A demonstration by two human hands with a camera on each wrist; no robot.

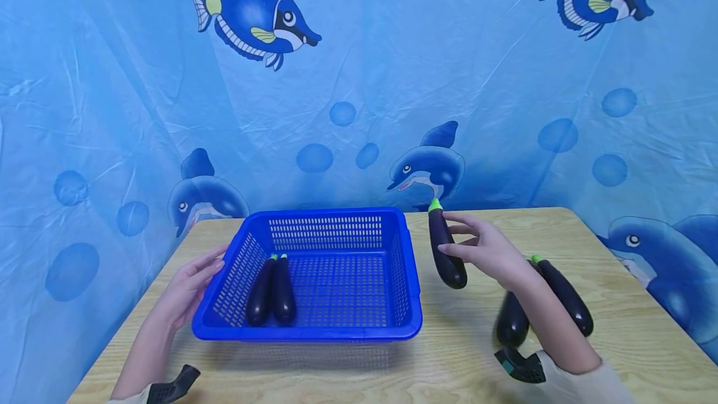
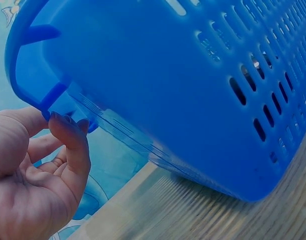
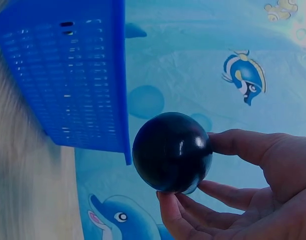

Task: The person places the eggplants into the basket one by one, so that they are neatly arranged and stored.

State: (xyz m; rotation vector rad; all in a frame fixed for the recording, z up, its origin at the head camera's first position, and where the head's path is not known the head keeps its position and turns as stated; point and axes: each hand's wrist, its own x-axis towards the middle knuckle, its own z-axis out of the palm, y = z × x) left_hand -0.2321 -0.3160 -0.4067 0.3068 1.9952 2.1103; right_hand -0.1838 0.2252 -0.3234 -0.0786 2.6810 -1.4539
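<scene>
Out from a white sleeve [image 1: 589, 385], right arm extended: pinching a dark purple eggplant [image 1: 437, 234] in the right hand [image 1: 490, 253], aloft over the bench [image 1: 460, 360], right of the blue plastic basket [image 1: 308, 333]! Gripping that basket's left side, left hand [image 1: 192, 283] angled inward.

Head view: looks forward, down over bench [image 1: 460, 354]. Left wrist: close to basket [image 2: 128, 75] exterior. Right wrist: close to eggplant [image 3: 165, 150]; all share basket.
</scene>
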